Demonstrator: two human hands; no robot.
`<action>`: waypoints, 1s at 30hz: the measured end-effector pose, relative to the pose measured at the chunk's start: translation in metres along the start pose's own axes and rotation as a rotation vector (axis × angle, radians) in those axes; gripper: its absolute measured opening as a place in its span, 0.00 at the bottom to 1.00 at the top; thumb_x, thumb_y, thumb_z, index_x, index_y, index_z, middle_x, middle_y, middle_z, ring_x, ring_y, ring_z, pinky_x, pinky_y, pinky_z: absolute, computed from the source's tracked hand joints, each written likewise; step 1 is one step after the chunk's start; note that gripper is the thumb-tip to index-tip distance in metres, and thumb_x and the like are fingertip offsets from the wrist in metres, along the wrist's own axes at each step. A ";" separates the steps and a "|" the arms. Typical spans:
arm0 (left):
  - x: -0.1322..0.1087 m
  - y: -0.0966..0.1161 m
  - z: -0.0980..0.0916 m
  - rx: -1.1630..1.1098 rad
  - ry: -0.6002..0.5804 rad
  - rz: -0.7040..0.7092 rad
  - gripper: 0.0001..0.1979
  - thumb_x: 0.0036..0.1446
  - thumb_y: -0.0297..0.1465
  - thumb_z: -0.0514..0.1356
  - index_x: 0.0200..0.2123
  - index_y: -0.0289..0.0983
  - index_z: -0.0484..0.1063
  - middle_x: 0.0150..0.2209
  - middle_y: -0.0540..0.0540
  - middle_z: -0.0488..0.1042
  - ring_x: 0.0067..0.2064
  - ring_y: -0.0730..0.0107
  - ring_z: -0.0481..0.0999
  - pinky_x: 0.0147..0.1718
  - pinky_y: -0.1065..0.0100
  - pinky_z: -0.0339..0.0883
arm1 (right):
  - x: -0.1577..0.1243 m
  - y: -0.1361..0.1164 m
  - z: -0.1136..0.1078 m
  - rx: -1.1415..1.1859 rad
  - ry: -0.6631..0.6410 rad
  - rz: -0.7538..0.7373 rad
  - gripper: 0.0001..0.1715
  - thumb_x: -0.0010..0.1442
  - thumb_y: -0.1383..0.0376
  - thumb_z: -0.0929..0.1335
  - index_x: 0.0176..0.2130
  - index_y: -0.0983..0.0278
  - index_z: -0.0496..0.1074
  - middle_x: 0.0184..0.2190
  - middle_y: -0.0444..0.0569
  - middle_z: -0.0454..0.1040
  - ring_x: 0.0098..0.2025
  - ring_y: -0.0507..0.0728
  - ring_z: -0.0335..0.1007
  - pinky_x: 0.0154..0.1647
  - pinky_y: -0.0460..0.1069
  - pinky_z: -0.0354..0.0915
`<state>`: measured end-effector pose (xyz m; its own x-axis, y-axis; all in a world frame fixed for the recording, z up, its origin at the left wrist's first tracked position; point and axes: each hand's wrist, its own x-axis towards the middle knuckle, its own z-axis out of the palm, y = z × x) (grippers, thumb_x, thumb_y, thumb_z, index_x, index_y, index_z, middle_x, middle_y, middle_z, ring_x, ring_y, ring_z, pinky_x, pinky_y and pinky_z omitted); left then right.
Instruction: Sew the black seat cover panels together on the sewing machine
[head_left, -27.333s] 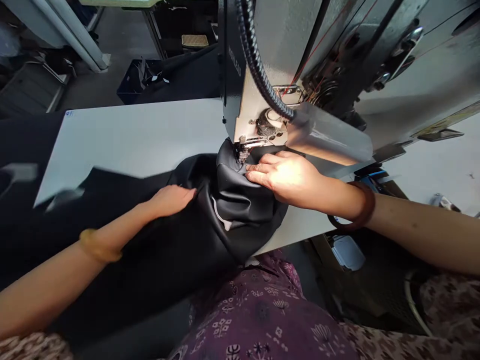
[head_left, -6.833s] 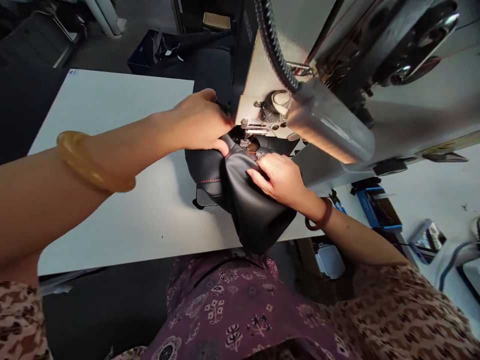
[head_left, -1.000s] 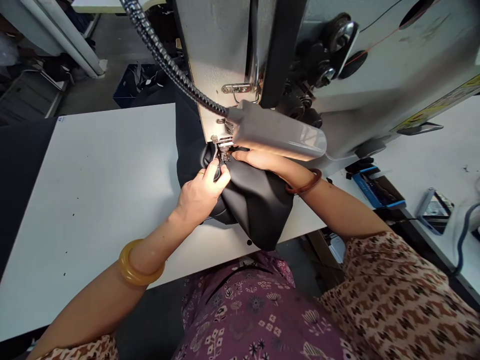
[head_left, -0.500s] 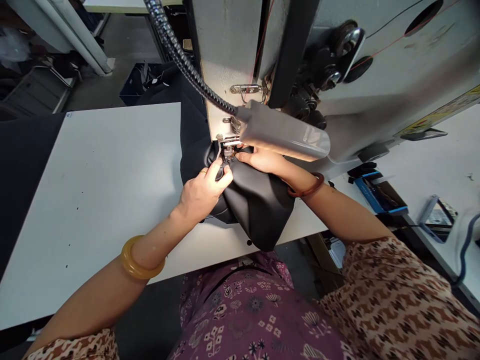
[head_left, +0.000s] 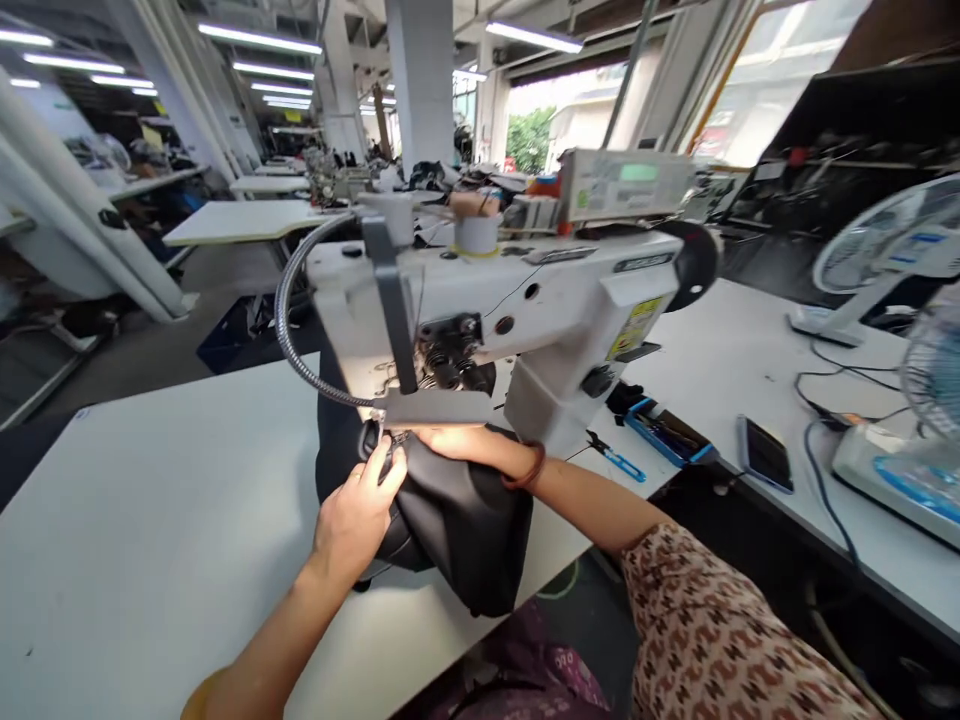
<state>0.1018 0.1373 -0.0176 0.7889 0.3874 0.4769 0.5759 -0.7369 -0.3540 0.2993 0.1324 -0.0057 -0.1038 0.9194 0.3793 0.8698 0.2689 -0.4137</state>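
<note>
A: Where do we have the black material?
B: Under the head of the sewing machine, bunched in soft folds on the white table, with one loose corner draping toward us.

A: And our left hand?
B: Narrow: thumb and fingers are drawn close together on a fold, right by the stitching spot. The needle itself is too small for us to make out.

A: What about our right hand?
B: It lies low on the material, just across from the left. The lamp covers part of it, so we cannot tell whether its fingers are pinching or only pressing.

A: What do we wear on that arm?
B: A reddish-brown bangle at the wrist and a patterned sleeve further up.

A: What stands on top of the machine?
B: A white spool and, toward the far end, a pale box with a lit green display.

A: And off to our right?
B: Blue-handled cutters near an open blue box, then a phone lying flat, and a white fan beyond it.
</note>
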 end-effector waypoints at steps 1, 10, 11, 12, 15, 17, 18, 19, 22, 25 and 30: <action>-0.001 -0.001 0.000 -0.003 0.031 0.016 0.25 0.50 0.16 0.49 0.49 0.35 0.74 0.54 0.43 0.72 0.36 0.66 0.77 0.30 0.69 0.72 | -0.002 -0.007 -0.004 -0.038 0.020 0.000 0.16 0.64 0.67 0.58 0.46 0.65 0.70 0.48 0.50 0.74 0.52 0.55 0.67 0.57 0.51 0.62; 0.027 0.019 -0.018 -0.471 0.212 -0.191 0.15 0.58 0.25 0.46 0.34 0.35 0.72 0.35 0.43 0.78 0.39 0.65 0.77 0.43 0.66 0.71 | -0.071 -0.052 0.014 -0.376 0.156 -0.121 0.15 0.65 0.67 0.59 0.49 0.70 0.65 0.54 0.57 0.67 0.58 0.61 0.59 0.45 0.52 0.69; 0.035 0.025 -0.021 -0.501 0.153 -0.223 0.15 0.58 0.26 0.45 0.36 0.35 0.71 0.37 0.43 0.78 0.41 0.65 0.77 0.43 0.66 0.71 | -0.077 -0.052 0.017 -0.357 0.173 -0.128 0.19 0.63 0.68 0.60 0.53 0.71 0.62 0.56 0.58 0.64 0.61 0.61 0.55 0.47 0.53 0.68; 0.043 0.030 -0.023 -0.517 0.090 -0.239 0.15 0.57 0.27 0.45 0.37 0.36 0.71 0.39 0.42 0.78 0.42 0.63 0.77 0.43 0.65 0.71 | -0.082 -0.051 0.017 -0.327 0.179 -0.136 0.23 0.61 0.69 0.60 0.55 0.73 0.60 0.58 0.60 0.62 0.63 0.62 0.52 0.50 0.52 0.68; 0.062 0.043 -0.031 -0.497 -0.058 -0.281 0.14 0.58 0.32 0.47 0.37 0.34 0.71 0.39 0.39 0.77 0.42 0.57 0.77 0.40 0.62 0.71 | -0.100 -0.040 0.008 -0.220 0.205 -0.196 0.24 0.57 0.70 0.61 0.53 0.75 0.63 0.58 0.62 0.61 0.65 0.61 0.50 0.56 0.52 0.64; 0.069 0.047 -0.038 -0.427 -0.144 -0.354 0.16 0.59 0.38 0.48 0.35 0.34 0.70 0.37 0.38 0.76 0.38 0.54 0.78 0.36 0.61 0.70 | -0.121 -0.021 -0.002 -0.184 0.254 -0.115 0.18 0.59 0.68 0.60 0.48 0.69 0.67 0.56 0.57 0.66 0.63 0.57 0.54 0.61 0.51 0.60; 0.071 0.048 -0.042 -0.388 -0.197 -0.397 0.17 0.60 0.40 0.48 0.34 0.35 0.70 0.37 0.38 0.76 0.37 0.54 0.78 0.34 0.61 0.70 | -0.135 -0.008 -0.008 -0.188 0.270 -0.008 0.16 0.60 0.68 0.60 0.46 0.67 0.69 0.54 0.53 0.68 0.62 0.55 0.56 0.62 0.51 0.58; 0.073 0.048 -0.045 -0.354 -0.246 -0.433 0.18 0.60 0.42 0.48 0.32 0.36 0.70 0.37 0.39 0.75 0.37 0.54 0.78 0.34 0.61 0.69 | -0.151 0.008 -0.013 -0.213 0.267 0.140 0.14 0.61 0.67 0.60 0.46 0.64 0.69 0.53 0.51 0.69 0.60 0.54 0.58 0.63 0.50 0.57; 0.078 0.050 -0.048 -0.380 -0.298 -0.477 0.17 0.60 0.41 0.48 0.29 0.37 0.69 0.36 0.39 0.76 0.39 0.54 0.77 0.36 0.62 0.68 | -0.204 0.065 -0.024 -0.317 0.206 0.546 0.14 0.60 0.70 0.62 0.45 0.67 0.70 0.52 0.55 0.69 0.56 0.57 0.63 0.59 0.53 0.60; 0.086 0.053 -0.044 -0.495 -0.319 -0.485 0.16 0.60 0.40 0.49 0.33 0.36 0.71 0.34 0.42 0.77 0.42 0.58 0.77 0.40 0.65 0.67 | -0.248 0.115 -0.022 -0.404 0.189 0.794 0.21 0.58 0.71 0.63 0.51 0.77 0.67 0.55 0.68 0.65 0.57 0.68 0.61 0.56 0.61 0.60; 0.092 0.049 -0.038 -0.500 -0.385 -0.479 0.18 0.58 0.41 0.50 0.35 0.35 0.74 0.37 0.40 0.79 0.43 0.55 0.78 0.39 0.65 0.68 | -0.275 0.151 -0.006 -0.481 0.077 0.883 0.17 0.64 0.69 0.58 0.45 0.71 0.71 0.44 0.60 0.72 0.49 0.63 0.66 0.52 0.55 0.60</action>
<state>0.1943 0.1153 0.0397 0.5504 0.8227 0.1421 0.7792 -0.5673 0.2667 0.4619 -0.0818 -0.1674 0.6887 0.7077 0.1577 0.7241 -0.6598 -0.2009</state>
